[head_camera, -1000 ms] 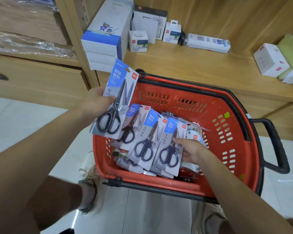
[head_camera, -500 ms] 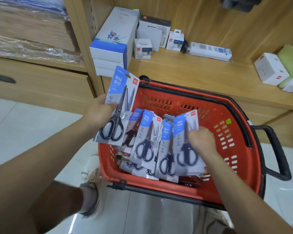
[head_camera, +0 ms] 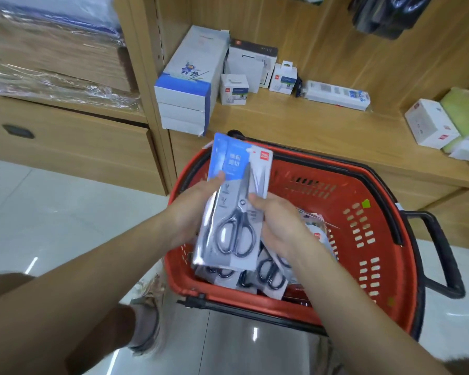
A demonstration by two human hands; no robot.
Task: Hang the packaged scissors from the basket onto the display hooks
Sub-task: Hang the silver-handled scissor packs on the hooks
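The right hand (head_camera: 276, 226) is no longer down among the packs in the red plastic basket with the black rim (head_camera: 336, 207). It now lays its blue-and-white carded pair of black-handled scissors (head_camera: 236, 212) over the matching pack (head_camera: 218, 158) held by the left hand (head_camera: 195, 212), so the two sit stacked above the basket. Both hands pinch the stack, thumbs on the front, fingers hidden behind. More carded scissors (head_camera: 271, 274) lie in the basket below. Gathering seems to be the step in hand: nothing hangs yet, and no display hook shows clearly
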